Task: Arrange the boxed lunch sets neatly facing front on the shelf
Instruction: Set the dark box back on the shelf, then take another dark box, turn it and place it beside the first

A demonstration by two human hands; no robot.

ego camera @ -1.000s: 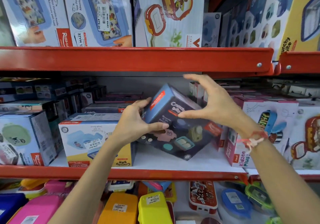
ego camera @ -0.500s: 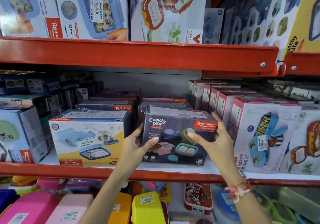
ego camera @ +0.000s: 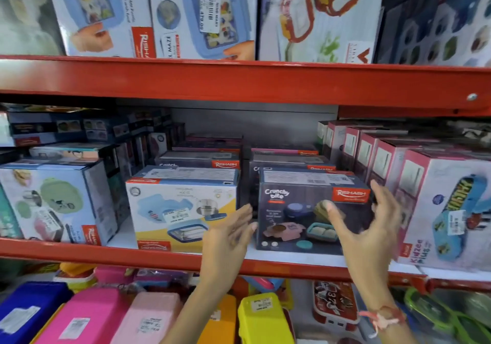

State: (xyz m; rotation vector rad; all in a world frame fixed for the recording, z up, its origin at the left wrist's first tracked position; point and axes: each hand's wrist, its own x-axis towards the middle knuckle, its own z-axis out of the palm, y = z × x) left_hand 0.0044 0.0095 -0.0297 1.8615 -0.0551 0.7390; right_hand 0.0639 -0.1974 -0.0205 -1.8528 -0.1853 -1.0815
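Observation:
A dark blue Crunchy Bite lunch set box (ego camera: pixel 297 211) stands upright on the middle shelf (ego camera: pixel 170 257), its front face toward me. My left hand (ego camera: pixel 228 240) hovers just off its left edge, fingers spread, holding nothing. My right hand (ego camera: pixel 369 227) is in front of the box's right part, fingers apart, and seems not to grip it. To the left stands a white and yellow lunch set box (ego camera: pixel 183 211), also facing front. More boxes of the same brand sit behind both.
A light blue box (ego camera: pixel 53 200) stands at the left, a pink Kidzee Plus box (ego camera: pixel 446 211) at the right with a row of pink boxes behind. A red beam (ego camera: pixel 239 80) runs above. Coloured plastic lunch boxes (ego camera: pixel 87 317) lie on the shelf below.
The dark blue box went from tilted in both hands to standing upright on the shelf. Both hands have let go and drawn slightly back from it.

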